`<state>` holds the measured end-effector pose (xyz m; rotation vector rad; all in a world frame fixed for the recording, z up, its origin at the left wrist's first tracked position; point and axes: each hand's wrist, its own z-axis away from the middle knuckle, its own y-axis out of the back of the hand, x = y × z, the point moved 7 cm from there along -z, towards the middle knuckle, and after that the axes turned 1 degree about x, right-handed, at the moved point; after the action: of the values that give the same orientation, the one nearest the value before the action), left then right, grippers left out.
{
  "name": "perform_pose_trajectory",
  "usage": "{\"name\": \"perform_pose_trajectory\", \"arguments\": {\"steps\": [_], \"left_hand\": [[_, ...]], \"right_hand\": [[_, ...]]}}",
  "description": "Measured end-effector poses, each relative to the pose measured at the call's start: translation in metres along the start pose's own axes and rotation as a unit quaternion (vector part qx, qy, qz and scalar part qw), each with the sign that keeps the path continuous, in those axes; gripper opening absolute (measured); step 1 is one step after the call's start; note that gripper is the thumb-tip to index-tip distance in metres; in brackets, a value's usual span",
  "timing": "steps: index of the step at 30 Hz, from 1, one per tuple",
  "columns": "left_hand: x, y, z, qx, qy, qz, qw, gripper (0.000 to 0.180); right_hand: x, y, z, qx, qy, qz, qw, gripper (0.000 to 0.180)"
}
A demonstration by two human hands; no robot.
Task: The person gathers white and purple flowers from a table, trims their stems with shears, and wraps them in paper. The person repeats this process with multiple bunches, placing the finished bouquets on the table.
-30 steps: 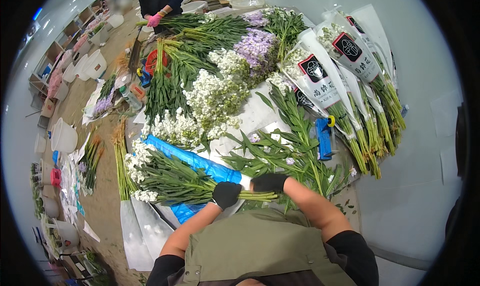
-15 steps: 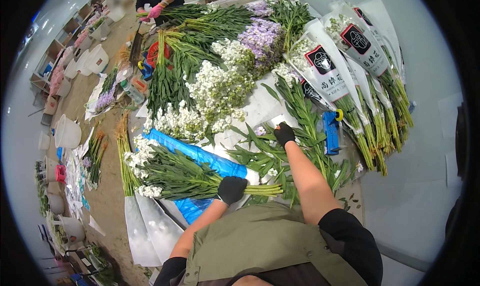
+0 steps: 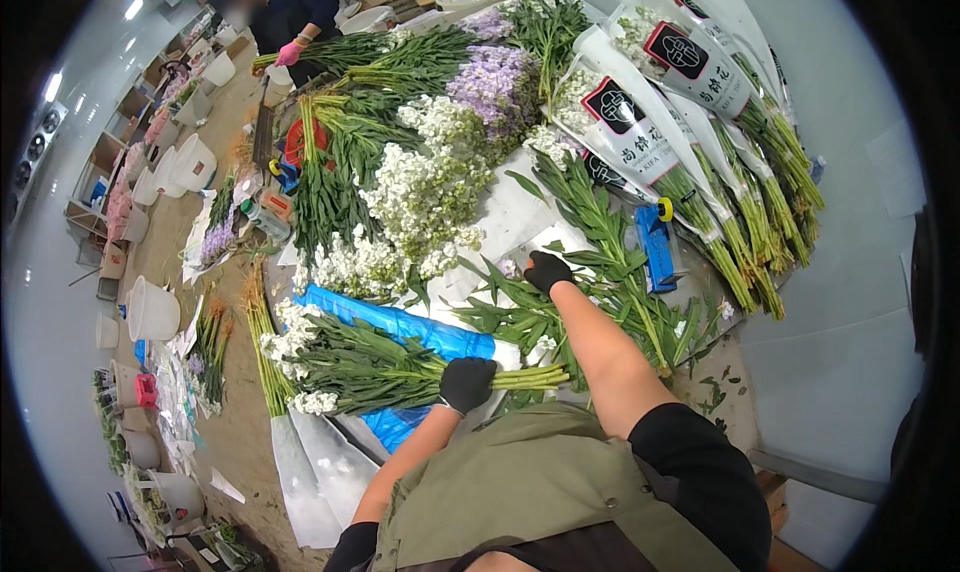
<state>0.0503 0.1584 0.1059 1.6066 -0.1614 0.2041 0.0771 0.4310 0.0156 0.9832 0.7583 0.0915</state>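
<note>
My left hand (image 3: 467, 384), in a black glove, is wrapped round the stems of a bunch of white-flowered stocks (image 3: 365, 365). The blossoms point left and the cut stem ends stick out to the right of my fist. Farther forward and to the right, my right hand (image 3: 547, 271), gloved in black too, has its fingers curled in; whatever they hold is hidden. It hovers at or just over loose leafy stems (image 3: 590, 217) lying on white paper, beside a small pale lilac blossom (image 3: 508, 269). Blue plastic wrap (image 3: 400, 322) lies under and behind the bunch.
White stocks (image 3: 430, 172) and lilac ones (image 3: 495, 82) are heaped ahead. Wrapped bouquets (image 3: 690, 122) lie at right, beside a blue bench tool with a yellow knob (image 3: 655, 250). White sleeves (image 3: 325, 462) lie at left. A co-worker (image 3: 290, 17) stands at the far end.
My right hand has shifted slightly left over the loose stems. My left hand keeps its hold on the bunch. The view has turned a little, bringing more of the co-worker into sight.
</note>
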Motion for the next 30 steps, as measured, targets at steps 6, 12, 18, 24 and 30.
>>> {"name": "perform_pose_trajectory", "arguments": {"steps": [6, 12, 18, 24, 30], "left_hand": [[-0.001, -0.003, -0.001, 0.015, -0.01, 0.004, 1.0, 0.01], [0.002, 0.0, 0.0, 0.019, -0.006, -0.014, 1.0, 0.009], [0.001, -0.002, 0.0, -0.004, -0.002, -0.023, 1.0, 0.009], [0.002, -0.001, 0.0, 0.006, -0.009, -0.023, 1.0, 0.009], [0.002, -0.006, 0.003, 0.0, -0.002, -0.016, 1.0, 0.006]], "right_hand": [[-0.013, 0.027, 0.039, 0.093, 0.144, -0.003, 0.985, 0.019], [0.044, 0.054, 0.079, 0.143, 0.029, 0.104, 0.984, 0.018], [0.076, 0.056, 0.091, 0.146, -0.033, 0.043, 0.988, 0.015], [0.093, 0.059, 0.115, 0.181, 0.019, 0.021, 0.983, 0.008], [0.109, 0.083, 0.15, 0.231, 0.019, -0.127, 0.965, 0.019]]}}
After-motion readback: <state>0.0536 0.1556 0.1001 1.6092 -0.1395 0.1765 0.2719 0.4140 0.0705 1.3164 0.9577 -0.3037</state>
